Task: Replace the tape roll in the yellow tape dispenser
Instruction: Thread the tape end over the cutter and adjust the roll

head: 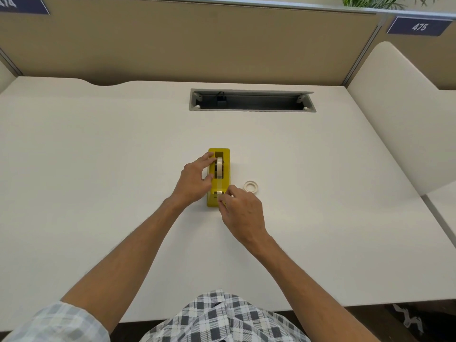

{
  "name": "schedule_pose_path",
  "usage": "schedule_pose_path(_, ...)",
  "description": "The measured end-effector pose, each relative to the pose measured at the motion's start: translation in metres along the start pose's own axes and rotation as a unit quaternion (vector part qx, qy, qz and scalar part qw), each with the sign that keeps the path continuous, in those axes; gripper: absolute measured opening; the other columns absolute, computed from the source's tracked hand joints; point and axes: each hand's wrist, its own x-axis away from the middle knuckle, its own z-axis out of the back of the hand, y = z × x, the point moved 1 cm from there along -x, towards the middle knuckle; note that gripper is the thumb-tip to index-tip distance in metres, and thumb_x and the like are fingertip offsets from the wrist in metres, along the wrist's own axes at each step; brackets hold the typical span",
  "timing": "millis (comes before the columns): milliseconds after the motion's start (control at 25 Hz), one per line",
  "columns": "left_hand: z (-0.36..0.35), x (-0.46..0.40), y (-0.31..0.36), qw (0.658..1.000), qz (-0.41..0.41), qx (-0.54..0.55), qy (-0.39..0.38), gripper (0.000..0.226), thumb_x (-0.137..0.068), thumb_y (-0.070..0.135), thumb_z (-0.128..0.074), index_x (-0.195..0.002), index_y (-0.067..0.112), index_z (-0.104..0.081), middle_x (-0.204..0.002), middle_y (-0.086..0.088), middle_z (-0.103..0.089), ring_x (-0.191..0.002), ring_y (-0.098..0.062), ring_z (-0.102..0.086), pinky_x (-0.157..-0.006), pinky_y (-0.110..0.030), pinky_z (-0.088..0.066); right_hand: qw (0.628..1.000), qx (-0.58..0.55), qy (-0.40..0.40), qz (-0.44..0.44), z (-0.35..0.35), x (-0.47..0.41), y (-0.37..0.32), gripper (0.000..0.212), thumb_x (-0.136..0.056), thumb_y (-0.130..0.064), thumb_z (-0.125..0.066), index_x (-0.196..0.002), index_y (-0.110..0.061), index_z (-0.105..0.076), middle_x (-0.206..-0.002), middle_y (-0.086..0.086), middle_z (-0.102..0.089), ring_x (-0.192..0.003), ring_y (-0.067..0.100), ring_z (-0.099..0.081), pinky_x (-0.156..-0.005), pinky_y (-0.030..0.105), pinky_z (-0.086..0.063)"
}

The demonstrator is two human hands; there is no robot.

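The yellow tape dispenser (226, 169) stands on the white desk (98, 169), long side running away from me. A tape roll (219, 167) sits upright in its slot, and a strip of tape runs from it down to the cutter at the near end. My left hand (195, 180) rests against the dispenser's left side, fingers by the roll. My right hand (240, 208) is at the near end, thumb and finger pinched on the tape end at the cutter. A second, thin tape roll (251, 186) lies flat on the desk just right of the dispenser.
An open cable tray (251, 99) with a black plug is set into the desk behind the dispenser. A beige partition (197, 45) closes the back, and a white side panel (394, 119) rises at the right.
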Motion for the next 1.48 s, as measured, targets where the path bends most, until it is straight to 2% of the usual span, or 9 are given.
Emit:
schedule_pose_path(120,0.001,0.001,0.001,1.000,0.001,0.001,-0.002,0.051,-0.088,0.006,-0.061,-0.137,0.013,-0.051,-0.149,0.002,-0.044,-0.139,-0.018,-0.040,-0.113,-0.031,-0.034,1.000,0.001,-0.004,0.002,-0.004,0.000,0.002,0.006,-0.081,-0.014,-0.075,-0.078,-0.010,-0.072,-0.071,0.004,-0.061,-0.054,0.021,-0.055,-0.047,0.029,-0.044)
schedule_pose_path(240,0.000,0.006,0.005,0.999,0.022,-0.030,0.004,0.051,-0.090,0.012,-0.059,-0.139,0.018,-0.049,-0.150,0.005,-0.043,-0.137,-0.019,-0.042,-0.102,-0.043,-0.048,1.000,0.007,0.005,-0.002,-0.006,0.001,0.003,0.007,-0.080,-0.012,-0.075,-0.075,-0.010,-0.071,-0.070,0.004,-0.060,-0.051,0.022,-0.052,-0.044,0.029,-0.043)
schedule_pose_path(320,-0.002,0.015,0.008,0.997,0.031,-0.056,0.037,0.047,-0.091,0.019,-0.057,-0.138,0.021,-0.050,-0.148,0.003,-0.046,-0.133,-0.020,-0.047,-0.098,-0.046,-0.050,1.000,0.003,0.017,-0.006,-0.008,0.001,0.004,0.008,-0.080,-0.011,-0.075,-0.074,-0.010,-0.070,-0.069,0.004,-0.060,-0.049,0.022,-0.051,-0.043,0.028,-0.043)
schedule_pose_path(480,-0.006,0.039,0.010,0.993,0.004,-0.036,0.110,0.030,-0.093,0.022,-0.057,-0.121,0.016,-0.062,-0.127,-0.002,-0.063,-0.113,-0.021,-0.060,-0.083,-0.045,-0.057,1.000,-0.007,0.026,-0.007,-0.013,0.001,0.005,0.008,-0.083,-0.013,-0.074,-0.076,-0.011,-0.069,-0.070,0.003,-0.060,-0.048,0.020,-0.051,-0.042,0.029,-0.044)
schedule_pose_path(600,-0.010,0.054,0.006,0.994,-0.018,0.003,0.111,0.021,-0.092,0.018,-0.060,-0.110,0.012,-0.068,-0.113,-0.004,-0.068,-0.105,-0.019,-0.061,-0.076,-0.043,-0.057,0.999,-0.011,0.032,-0.004,-0.018,0.001,0.008,0.007,-0.084,-0.014,-0.074,-0.079,-0.011,-0.069,-0.071,0.003,-0.059,-0.048,0.020,-0.050,-0.042,0.028,-0.042)
schedule_pose_path(1000,-0.021,0.070,-0.001,0.995,-0.031,0.031,0.085,0.025,-0.090,0.016,-0.064,-0.114,0.007,-0.067,-0.116,-0.009,-0.067,-0.108,-0.022,-0.060,-0.086,-0.040,-0.056,0.998,-0.005,0.060,0.012,-0.030,0.008,0.013,0.008,-0.089,-0.019,-0.068,-0.088,-0.012,-0.070,-0.074,0.003,-0.060,-0.052,0.018,-0.052,-0.044,0.031,-0.047)
schedule_pose_path(1480,-0.022,0.070,-0.004,0.996,-0.035,0.005,0.076,0.030,-0.089,0.018,-0.065,-0.118,0.009,-0.065,-0.121,-0.009,-0.066,-0.112,-0.023,-0.060,-0.091,-0.040,-0.055,0.996,0.020,0.080,0.015,-0.036,0.009,0.015,0.004,-0.084,-0.013,-0.074,-0.084,-0.012,-0.070,-0.074,0.003,-0.061,-0.049,0.018,-0.049,-0.044,0.030,-0.046)
